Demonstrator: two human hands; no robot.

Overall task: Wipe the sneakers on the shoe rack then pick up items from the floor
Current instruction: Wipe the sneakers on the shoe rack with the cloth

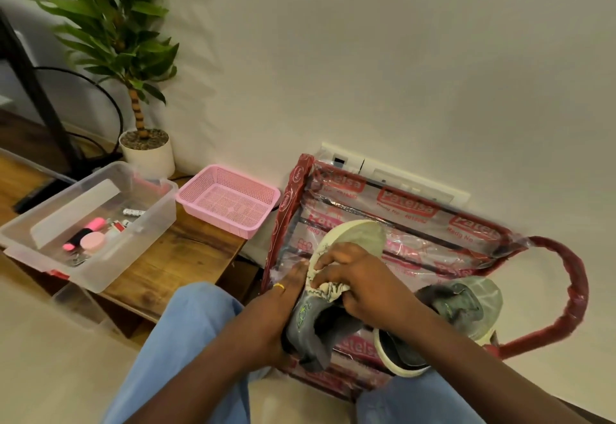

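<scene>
The left hand grips the sneaker by its side, over the rack. The right hand curls round a cloth, pressing it on the sneaker. A second sneaker lies just right.

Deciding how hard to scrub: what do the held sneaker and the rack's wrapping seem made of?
Sneaker: grey upper looks like matte knit or woven fabric, since the collar folds softly; the sole looks like dull cream rubber, smooth and moulded. Wrapping: apparently thin clear plastic film, glossy, crinkled and red-printed.
</scene>
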